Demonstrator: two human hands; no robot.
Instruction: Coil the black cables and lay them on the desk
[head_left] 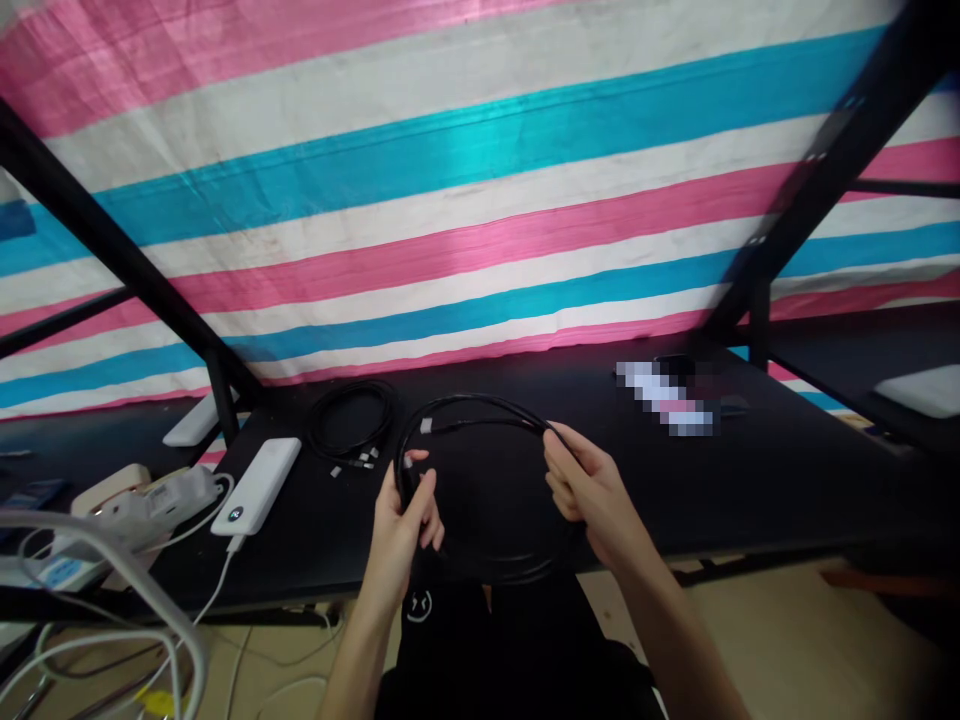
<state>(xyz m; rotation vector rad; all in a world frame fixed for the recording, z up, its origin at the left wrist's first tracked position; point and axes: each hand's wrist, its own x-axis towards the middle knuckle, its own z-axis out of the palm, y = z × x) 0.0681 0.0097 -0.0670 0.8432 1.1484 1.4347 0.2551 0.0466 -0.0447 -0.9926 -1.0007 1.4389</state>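
Note:
A black cable (480, 408) is coiled into a loop above the black table (750, 480), with small silver plugs showing near its left side. My left hand (409, 515) is closed round the left side of the loop. On the right, my right hand (589, 490) is closed round the other side of the loop. Both hands hold the coil just over the table's front part.
A second coiled black cable (352, 425) lies at the back left. A white power bank (259, 485) with a white lead sits left of it. White cables and a power strip (150, 500) crowd the far left. Black frame posts (221, 395) stand before a striped tarp.

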